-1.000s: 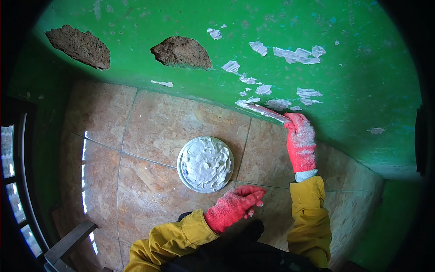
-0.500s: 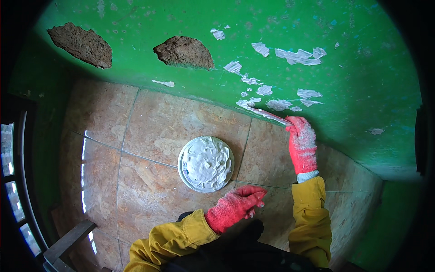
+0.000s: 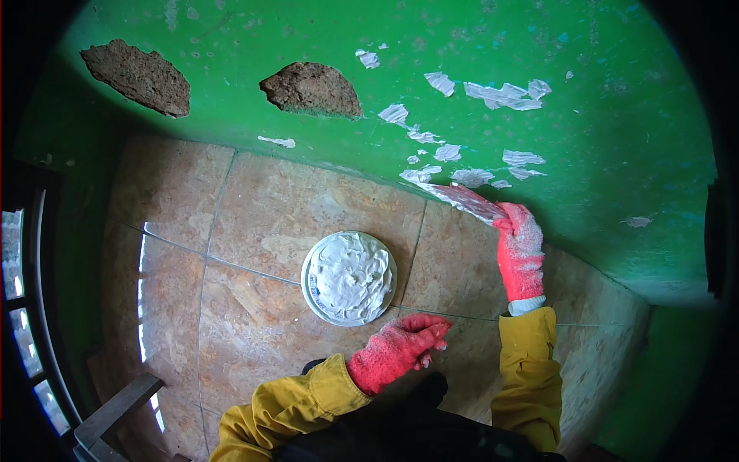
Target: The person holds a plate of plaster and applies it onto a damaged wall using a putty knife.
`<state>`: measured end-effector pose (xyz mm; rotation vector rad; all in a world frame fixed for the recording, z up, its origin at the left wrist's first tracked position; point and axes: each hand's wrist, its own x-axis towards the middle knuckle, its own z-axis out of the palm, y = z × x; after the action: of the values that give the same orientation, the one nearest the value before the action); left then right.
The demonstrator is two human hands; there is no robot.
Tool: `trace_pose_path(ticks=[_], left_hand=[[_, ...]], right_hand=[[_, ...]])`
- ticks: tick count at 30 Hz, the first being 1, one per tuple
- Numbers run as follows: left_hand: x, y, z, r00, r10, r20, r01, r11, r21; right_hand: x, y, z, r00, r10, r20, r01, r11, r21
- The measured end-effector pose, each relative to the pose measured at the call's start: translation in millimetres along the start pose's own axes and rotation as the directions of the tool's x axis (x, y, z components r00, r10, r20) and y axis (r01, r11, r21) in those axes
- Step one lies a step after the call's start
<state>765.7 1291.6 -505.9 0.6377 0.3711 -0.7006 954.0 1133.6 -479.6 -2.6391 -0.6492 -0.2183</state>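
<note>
My right hand (image 3: 519, 246), in a pink glove, is shut on a flat scraper (image 3: 473, 204) coated in white paste, its far end against the white smears (image 3: 419, 175) low on the green wall (image 3: 608, 131). My left hand (image 3: 396, 350), gloved in pink too, is closed with curled fingers pressed together below the pot; whatever it may hold is hidden. A round pot (image 3: 350, 277) heaped with white paste rests on the floor tiles (image 3: 254, 200) between the hands and the wall.
Two bare, brown broken patches (image 3: 135, 75) mark the upper left of the wall. At the left are a dark-framed window (image 3: 23, 323) and a wooden rail (image 3: 119, 408) near the lower edge.
My right hand has drawn slightly down and rightward with the scraper, whose blade now shows more of its flat face. My left hand stays in place.
</note>
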Motion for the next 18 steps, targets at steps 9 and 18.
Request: trace_pose_path(ticks=[9,18], left_hand=[[0.0,-0.1,1.4,1.0,-0.012,-0.004,0.012,1.0,0.01],[1.3,-2.9,1.5,1.0,-0.011,-0.012,0.011,1.0,0.008]], right_hand=[[3.7,0.7,-1.6,0.998,0.068,0.011,-0.068,0.997,-0.029],[7.0,0.6,14.8,0.999,0.006,0.045,-0.007,1.0,0.024]])
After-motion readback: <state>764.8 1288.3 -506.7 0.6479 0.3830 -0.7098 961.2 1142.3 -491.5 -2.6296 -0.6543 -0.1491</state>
